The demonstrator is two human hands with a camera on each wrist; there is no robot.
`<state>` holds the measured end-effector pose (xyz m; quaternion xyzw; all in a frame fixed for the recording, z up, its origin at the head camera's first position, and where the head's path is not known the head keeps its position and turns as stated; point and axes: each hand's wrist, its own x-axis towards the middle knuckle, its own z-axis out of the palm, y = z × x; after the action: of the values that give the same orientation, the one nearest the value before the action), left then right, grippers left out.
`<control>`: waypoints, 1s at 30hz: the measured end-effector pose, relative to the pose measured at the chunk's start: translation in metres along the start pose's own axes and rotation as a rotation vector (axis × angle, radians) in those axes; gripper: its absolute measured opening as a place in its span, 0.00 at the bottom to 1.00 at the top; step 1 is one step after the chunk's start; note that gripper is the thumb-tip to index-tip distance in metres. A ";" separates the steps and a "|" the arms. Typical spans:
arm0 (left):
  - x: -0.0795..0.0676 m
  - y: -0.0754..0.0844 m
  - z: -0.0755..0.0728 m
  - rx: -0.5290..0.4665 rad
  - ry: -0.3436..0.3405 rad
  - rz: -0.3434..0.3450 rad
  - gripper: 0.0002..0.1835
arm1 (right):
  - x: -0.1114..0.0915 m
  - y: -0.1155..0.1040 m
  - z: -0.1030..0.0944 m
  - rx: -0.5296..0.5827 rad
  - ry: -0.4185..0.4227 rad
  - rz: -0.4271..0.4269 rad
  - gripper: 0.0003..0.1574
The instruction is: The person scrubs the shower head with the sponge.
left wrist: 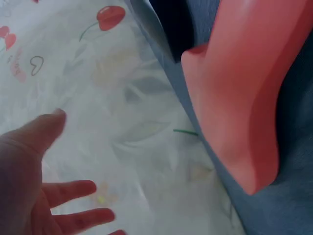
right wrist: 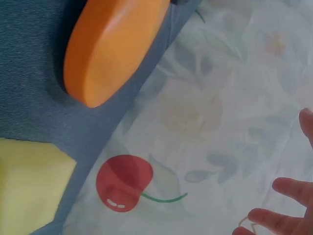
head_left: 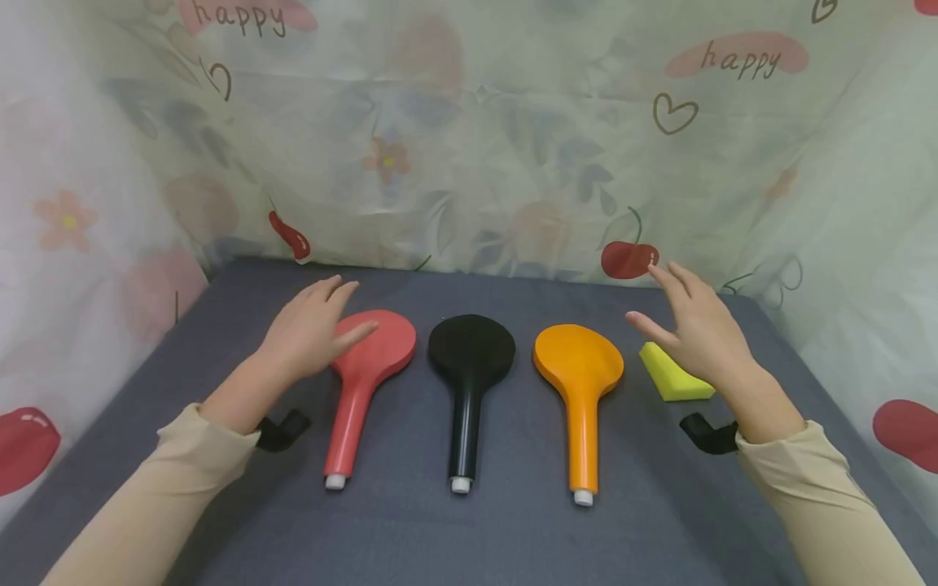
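Note:
Three paddle-shaped things with thick round heads, straight handles and white end caps lie in a row on the dark table. The red paddle [head_left: 376, 350] is at the left, the black paddle [head_left: 471, 350] in the middle, the orange paddle [head_left: 579, 358] at the right. My left hand [head_left: 308, 330] hovers by the red paddle's head, thumb spread, partly covering it. Over a yellow block [head_left: 677, 378] hangs my right hand [head_left: 699, 330], fingers extended and holding nothing. The wrist views show the red paddle [left wrist: 244, 93] and orange paddle [right wrist: 112, 49] apart from the fingers.
A grey-blue cloth [head_left: 410, 537] covers the table. Printed white curtains [head_left: 476, 146] hang behind it and along both sides. Black wrist-worn pieces, one at the left wrist [head_left: 283, 430] and one at the right wrist [head_left: 708, 435], jut inward.

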<state>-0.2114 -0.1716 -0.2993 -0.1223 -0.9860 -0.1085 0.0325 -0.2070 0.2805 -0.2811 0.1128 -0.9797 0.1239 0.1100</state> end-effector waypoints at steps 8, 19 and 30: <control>-0.016 -0.004 0.013 -0.113 -0.084 -0.075 0.39 | -0.010 0.012 0.006 0.024 0.028 0.026 0.47; -0.027 -0.012 0.033 -0.250 -0.194 -0.134 0.32 | -0.022 0.029 0.017 0.063 0.020 0.062 0.47; -0.035 -0.015 0.050 -0.351 -0.254 -0.195 0.29 | -0.025 0.041 0.025 0.063 -0.002 0.107 0.47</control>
<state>-0.1834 -0.1833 -0.3543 -0.0428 -0.9554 -0.2646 -0.1243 -0.1978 0.3180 -0.3195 0.0639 -0.9801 0.1601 0.0985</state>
